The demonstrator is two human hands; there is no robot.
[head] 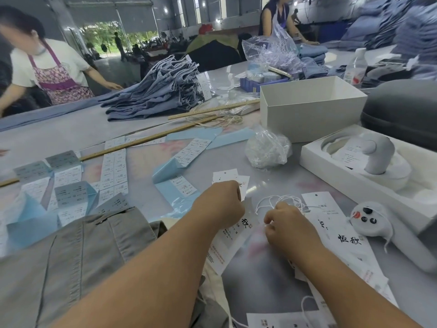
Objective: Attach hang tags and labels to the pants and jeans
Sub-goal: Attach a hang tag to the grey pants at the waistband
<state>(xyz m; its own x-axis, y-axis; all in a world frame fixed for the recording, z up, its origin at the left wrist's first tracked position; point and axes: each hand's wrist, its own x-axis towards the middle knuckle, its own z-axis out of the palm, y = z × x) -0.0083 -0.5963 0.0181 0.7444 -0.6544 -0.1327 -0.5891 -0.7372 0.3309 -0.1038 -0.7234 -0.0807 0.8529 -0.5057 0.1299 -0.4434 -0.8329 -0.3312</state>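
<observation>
My left hand (221, 202) pinches a white hang tag (243, 185) held upright above the table. My right hand (287, 224) has its fingers curled, pinching a thin white string (272, 201) that loops between the two hands. Below the hands lie long white hang tags with black characters (347, 240). A pair of grey-green pants (78, 252) lies at the near left, waistband towards the hands. Strips of small printed labels (113, 171) on blue backing are spread across the left of the table.
A white controller (371, 220) and an open white device box (369, 162) sit at the right. An empty white box (309, 105), a plastic bag of strings (267, 150), wooden rulers (146, 139) and a stack of blue jeans (156, 91) stand further back. Two people work beyond.
</observation>
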